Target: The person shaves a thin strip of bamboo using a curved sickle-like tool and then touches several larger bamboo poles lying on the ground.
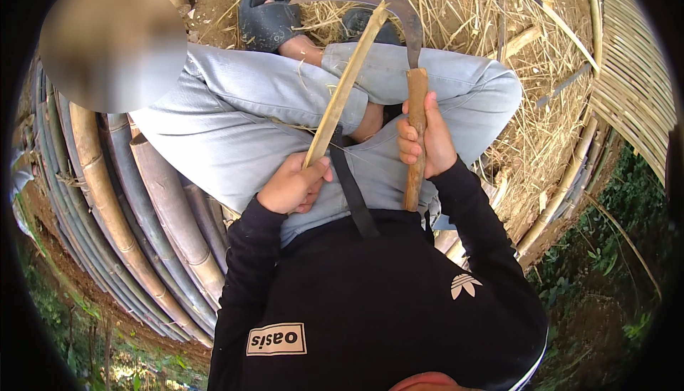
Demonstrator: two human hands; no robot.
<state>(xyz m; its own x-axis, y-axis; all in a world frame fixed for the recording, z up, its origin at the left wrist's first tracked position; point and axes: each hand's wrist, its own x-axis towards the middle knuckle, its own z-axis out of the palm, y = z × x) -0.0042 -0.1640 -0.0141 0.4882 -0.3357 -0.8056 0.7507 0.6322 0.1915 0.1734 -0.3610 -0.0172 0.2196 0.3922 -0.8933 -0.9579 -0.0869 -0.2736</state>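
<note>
My left hand (292, 184) is closed round the lower end of a split bamboo strip (347, 86), above my lap. The strip slants up and away to the right. In my right hand (431, 136) is a sickle (411, 29), gripped by its wooden handle and held upright. Its dark curved blade arcs over to the left and meets the strip near the strip's far end. Whether the blade touches the strip or only crosses it, I cannot tell. A dark strap (350, 188) hangs down over my lap between the hands.
Whole bamboo poles (171, 198) lie side by side at the left. Straw-like bamboo shavings (470, 6) cover the ground ahead and to the right. A mat of slats (634, 70) lies at the far right. My dark clog (265, 17) is just beyond my crossed legs.
</note>
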